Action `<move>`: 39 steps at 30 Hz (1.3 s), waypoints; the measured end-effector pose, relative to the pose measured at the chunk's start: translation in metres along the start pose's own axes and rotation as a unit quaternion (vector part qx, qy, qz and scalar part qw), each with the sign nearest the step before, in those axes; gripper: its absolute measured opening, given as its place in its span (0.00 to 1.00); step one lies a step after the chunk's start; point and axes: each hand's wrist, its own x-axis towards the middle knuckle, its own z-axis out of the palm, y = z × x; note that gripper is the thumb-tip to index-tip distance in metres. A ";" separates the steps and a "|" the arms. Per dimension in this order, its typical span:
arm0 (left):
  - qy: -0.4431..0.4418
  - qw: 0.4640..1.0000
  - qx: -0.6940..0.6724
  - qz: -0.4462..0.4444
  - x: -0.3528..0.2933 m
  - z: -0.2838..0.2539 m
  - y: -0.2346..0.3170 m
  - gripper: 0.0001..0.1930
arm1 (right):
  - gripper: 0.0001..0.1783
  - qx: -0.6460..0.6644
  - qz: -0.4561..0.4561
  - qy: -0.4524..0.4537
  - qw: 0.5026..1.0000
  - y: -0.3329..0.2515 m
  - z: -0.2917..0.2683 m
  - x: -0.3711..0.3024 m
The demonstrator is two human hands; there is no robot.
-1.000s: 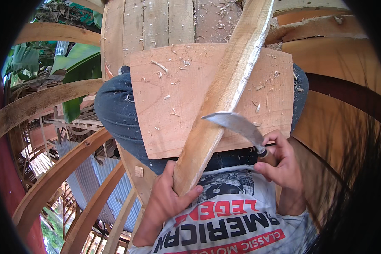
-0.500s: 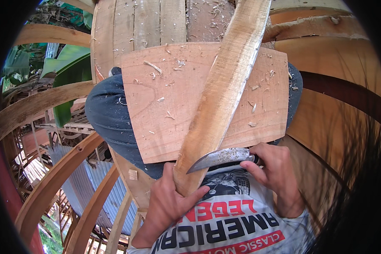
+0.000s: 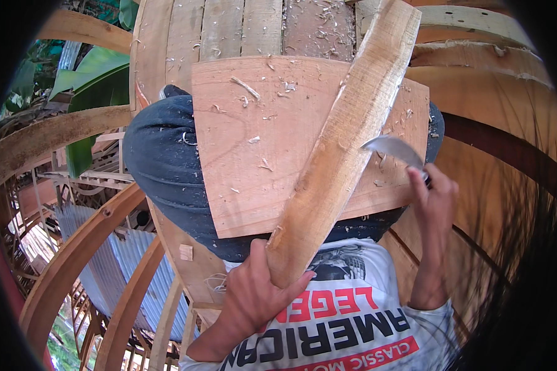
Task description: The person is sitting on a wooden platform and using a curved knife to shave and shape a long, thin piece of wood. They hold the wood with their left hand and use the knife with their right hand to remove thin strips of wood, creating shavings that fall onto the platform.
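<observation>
My left hand [image 3: 260, 290] grips the near end of a long wooden plank [image 3: 337, 161], with the thumb along one side and the fingers curled round the other. The plank slants away to the upper right, across a broad wooden board [image 3: 254, 154] that lies over my legs. My right hand [image 3: 436, 191] is closed round the handle of a curved knife [image 3: 396, 149]. The blade points left, and its tip is at the plank's right edge, about halfway along. Whether the tip touches the wood I cannot tell. Most of the handle is hidden in my fist.
Wood shavings [image 3: 246, 88] lie scattered on the board. Beyond it are floor planks [image 3: 221, 31]. Curved wooden ribs [image 3: 86, 250] rise at the left, with corrugated metal sheets [image 3: 136, 272] below them. Wooden side planking [image 3: 504, 148] stands close to my right arm.
My right hand has carried the knife away from the plank's near end, forward and right, to its middle. The plank's far end has come nearer, into full view. My left hand keeps its grip.
</observation>
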 end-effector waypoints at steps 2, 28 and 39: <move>-0.011 1.000 0.011 0.002 -0.002 -0.003 -0.002 0.33 | 0.26 -0.033 0.106 0.046 0.993 0.030 -0.020 0.025; -0.102 0.988 -0.090 -0.077 0.012 -0.008 0.007 0.32 | 0.31 -0.011 0.005 0.048 0.999 0.017 -0.005 0.018; -0.060 0.991 -0.118 0.013 0.014 -0.004 0.006 0.31 | 0.32 0.081 -0.173 -0.121 0.974 -0.031 -0.003 -0.024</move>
